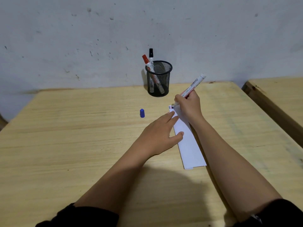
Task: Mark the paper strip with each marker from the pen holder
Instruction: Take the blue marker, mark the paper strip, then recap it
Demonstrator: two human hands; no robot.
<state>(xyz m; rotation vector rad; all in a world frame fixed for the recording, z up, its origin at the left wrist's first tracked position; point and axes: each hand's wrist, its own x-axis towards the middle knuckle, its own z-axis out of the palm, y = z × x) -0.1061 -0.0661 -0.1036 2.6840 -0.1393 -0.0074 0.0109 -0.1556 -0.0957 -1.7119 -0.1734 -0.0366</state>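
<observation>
A white paper strip (188, 145) lies on the wooden table (82, 136), running away from me. My right hand (190, 105) grips an uncapped blue marker (193, 85) with its tip on the strip's far end, beside short black and red marks (170, 106). My left hand (157, 133) lies flat with fingers spread, pressing the strip's left edge. The blue cap (142, 113) stands on the table to the left of the strip. A black mesh pen holder (158, 79) at the back holds a red-capped marker (146, 62) and a black-capped marker (151, 55).
A marked grey wall (147, 30) rises right behind the table's far edge. A second wooden table (278, 95) stands to the right across a narrow gap.
</observation>
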